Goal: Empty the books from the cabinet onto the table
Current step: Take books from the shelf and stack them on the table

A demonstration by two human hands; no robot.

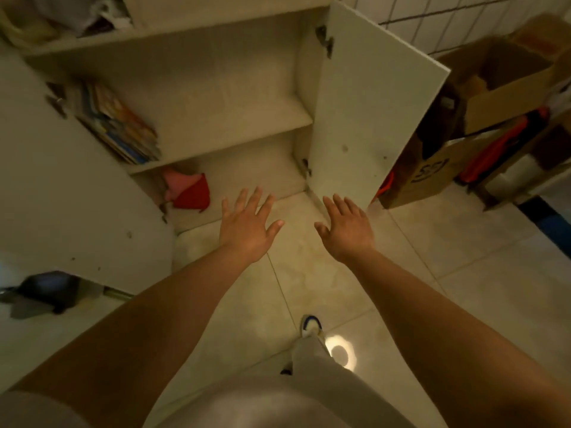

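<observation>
Below, the tiled floor [324, 273] fills the frame, pale and glossy, with a round light reflection near the person's shoe [312, 324]. The cabinet [216, 97] stands ahead, white, both doors swung wide: left door [61, 180], right door [364, 118]. Books [120, 125] sit in a leaning stack at the left end of the middle shelf, pressed toward the cabinet's left wall; the rest of that shelf is bare. Red and pink cloth [188, 189] lies on the bottom shelf, left side, under the books. Cardboard boxes [500, 84] stand right of the right door, against the tiled wall. Left hand [247, 223] and right hand [346, 227] are both stretched forward over the floor, palms down, fingers straight and spread, holding nothing, well apart from the books.
</observation>
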